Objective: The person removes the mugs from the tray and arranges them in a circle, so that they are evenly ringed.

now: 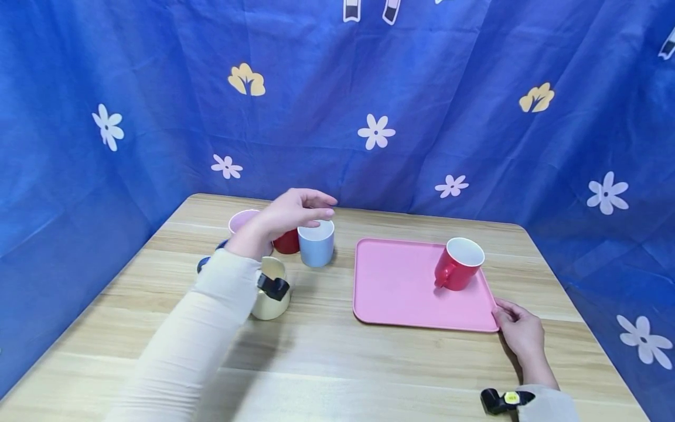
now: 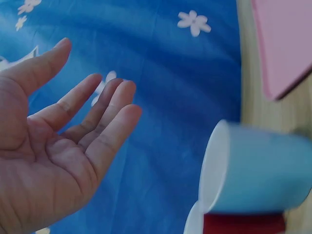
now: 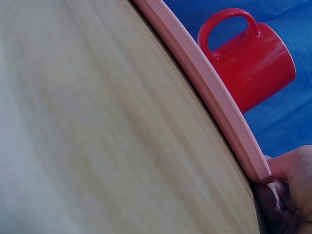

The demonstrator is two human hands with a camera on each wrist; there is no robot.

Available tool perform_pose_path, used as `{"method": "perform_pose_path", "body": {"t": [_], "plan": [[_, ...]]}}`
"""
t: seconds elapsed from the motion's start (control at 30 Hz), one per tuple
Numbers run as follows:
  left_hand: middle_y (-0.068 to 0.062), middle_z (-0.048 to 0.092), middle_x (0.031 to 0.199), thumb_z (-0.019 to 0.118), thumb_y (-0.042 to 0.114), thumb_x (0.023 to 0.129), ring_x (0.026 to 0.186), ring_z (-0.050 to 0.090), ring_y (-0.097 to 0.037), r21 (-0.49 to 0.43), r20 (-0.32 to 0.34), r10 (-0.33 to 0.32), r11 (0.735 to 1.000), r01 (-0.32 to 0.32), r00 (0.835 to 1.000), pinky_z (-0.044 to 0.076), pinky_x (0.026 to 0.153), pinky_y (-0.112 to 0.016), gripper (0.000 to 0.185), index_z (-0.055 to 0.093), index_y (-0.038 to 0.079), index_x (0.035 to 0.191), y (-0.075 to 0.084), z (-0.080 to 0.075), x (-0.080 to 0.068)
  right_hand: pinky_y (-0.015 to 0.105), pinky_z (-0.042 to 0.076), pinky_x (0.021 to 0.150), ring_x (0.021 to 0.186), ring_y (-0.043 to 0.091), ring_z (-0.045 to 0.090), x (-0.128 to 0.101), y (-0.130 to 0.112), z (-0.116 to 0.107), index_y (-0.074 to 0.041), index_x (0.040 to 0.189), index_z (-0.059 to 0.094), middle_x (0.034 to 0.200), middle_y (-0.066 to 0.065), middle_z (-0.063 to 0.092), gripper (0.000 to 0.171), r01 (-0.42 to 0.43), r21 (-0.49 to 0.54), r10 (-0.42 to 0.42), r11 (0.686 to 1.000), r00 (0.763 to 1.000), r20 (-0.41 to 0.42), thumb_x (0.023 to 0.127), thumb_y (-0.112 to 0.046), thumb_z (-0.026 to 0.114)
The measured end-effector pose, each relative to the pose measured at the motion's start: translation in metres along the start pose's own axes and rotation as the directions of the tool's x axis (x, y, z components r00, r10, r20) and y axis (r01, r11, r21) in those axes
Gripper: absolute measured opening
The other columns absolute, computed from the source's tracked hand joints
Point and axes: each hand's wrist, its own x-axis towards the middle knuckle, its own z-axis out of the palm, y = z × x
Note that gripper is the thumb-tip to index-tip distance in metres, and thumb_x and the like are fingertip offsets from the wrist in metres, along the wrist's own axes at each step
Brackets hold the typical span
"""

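My left hand [image 1: 296, 209] hovers over a light blue mug [image 1: 316, 249], fingers loosely extended and holding nothing. In the left wrist view the palm and fingers stand apart from that mug. With my right hand [image 1: 522, 333] I grip the near right corner of a pink tray [image 1: 395, 284], the thumb at its rim. The right wrist view shows the thumb on the rim and fingers low beside the corner [image 3: 261, 175]. A red mug [image 1: 457, 274] stands upright on the tray's right side, its handle toward the near left.
Left of the light blue mug stand a dark red mug [image 1: 287, 242], a lilac mug [image 1: 242, 218] and a cream mug [image 1: 270, 308], partly behind my left arm. Dark blue rims [image 1: 201, 264] peek out beside my sleeve. A blue patterned curtain [image 1: 316, 88] borders the wooden table [image 1: 369, 375].
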Motion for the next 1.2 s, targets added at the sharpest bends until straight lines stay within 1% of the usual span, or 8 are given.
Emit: {"method": "perform_pose_path", "body": {"t": [0.17,0.47,0.7,0.77,0.9,1.0,1.1,1.2], "plan": [[-0.013,0.063,0.114,0.066,0.015,0.091,0.105,0.060,-0.024,-0.017,0.020,0.008,1.000,-0.008,1.000,0.051,0.087,-0.034,0.037,0.060,0.004,0.125,-0.004,0.029,0.012,0.022,0.041,0.075,0.099,0.025,0.060,0.000,0.001,0.000,0.000,0.115,0.067,0.104,0.017,0.069,0.032,-0.004,0.002,0.004,1.000,1.000,0.002,0.092,-0.022,0.063],[-0.013,0.065,0.108,0.066,0.011,0.090,0.100,0.062,-0.022,-0.084,0.069,0.039,0.996,-0.033,0.997,0.050,0.087,-0.039,0.037,0.060,-0.001,0.124,-0.020,0.079,0.030,0.024,0.041,0.077,0.099,0.026,0.059,0.000,-0.001,0.000,0.000,0.114,0.068,0.103,0.017,0.069,0.033,-0.001,0.003,0.001,1.000,1.000,0.007,0.092,-0.023,0.063],[-0.012,0.066,0.105,0.067,0.012,0.089,0.100,0.062,-0.020,-0.138,0.109,0.028,0.990,-0.013,0.994,0.050,0.087,-0.038,0.038,0.060,-0.001,0.124,-0.031,0.113,0.045,0.023,0.041,0.076,0.094,0.018,0.059,0.000,0.000,-0.001,0.000,0.115,0.068,0.103,0.016,0.069,0.033,-0.007,-0.002,0.007,1.000,1.000,0.008,0.092,-0.024,0.062],[-0.011,0.066,0.104,0.067,0.012,0.089,0.099,0.062,-0.019,-0.143,0.116,0.023,0.990,-0.006,0.993,0.050,0.087,-0.037,0.038,0.060,-0.001,0.123,-0.032,0.123,0.049,0.023,0.041,0.076,0.094,0.019,0.059,0.000,0.000,-0.001,0.000,0.115,0.068,0.103,0.016,0.069,0.033,-0.008,0.000,0.008,1.000,1.000,0.007,0.092,-0.024,0.062],[-0.010,0.066,0.101,0.069,0.013,0.088,0.094,0.062,-0.016,-0.141,0.123,0.019,0.990,-0.002,0.992,0.051,0.086,-0.038,0.036,0.062,0.000,0.121,-0.037,0.145,0.056,0.028,0.041,0.080,0.102,0.027,0.059,0.000,0.000,-0.001,0.000,0.116,0.067,0.104,0.017,0.068,0.032,-0.009,0.007,0.009,1.000,1.000,0.011,0.093,-0.022,0.060],[-0.007,0.067,0.097,0.071,0.014,0.087,0.088,0.062,-0.013,-0.120,0.121,0.032,0.993,-0.017,0.992,0.052,0.082,-0.032,0.034,0.064,0.001,0.117,-0.041,0.164,0.062,0.032,0.041,0.083,0.106,0.030,0.058,0.001,0.000,-0.001,-0.001,0.117,0.067,0.105,0.017,0.068,0.032,-0.009,0.009,0.009,1.000,1.000,0.014,0.093,-0.022,0.060],[-0.005,0.068,0.096,0.073,0.014,0.085,0.085,0.061,-0.010,-0.093,0.107,0.047,0.995,-0.037,0.993,0.050,0.077,-0.024,0.033,0.066,0.001,0.114,-0.044,0.183,0.066,0.030,0.041,0.081,0.103,0.029,0.059,0.000,0.000,0.000,0.000,0.116,0.067,0.104,0.017,0.069,0.032,-0.006,0.005,0.006,1.000,1.000,0.010,0.093,-0.022,0.061],[-0.005,0.068,0.098,0.074,0.014,0.084,0.085,0.061,-0.010,-0.067,0.100,0.052,0.997,-0.046,0.994,0.048,0.074,-0.021,0.034,0.066,0.001,0.114,-0.043,0.198,0.070,0.028,0.041,0.080,0.103,0.030,0.059,0.000,0.000,0.000,0.000,0.116,0.067,0.104,0.018,0.068,0.034,-0.010,0.009,0.010,1.000,1.000,0.013,0.093,-0.023,0.062]]}}
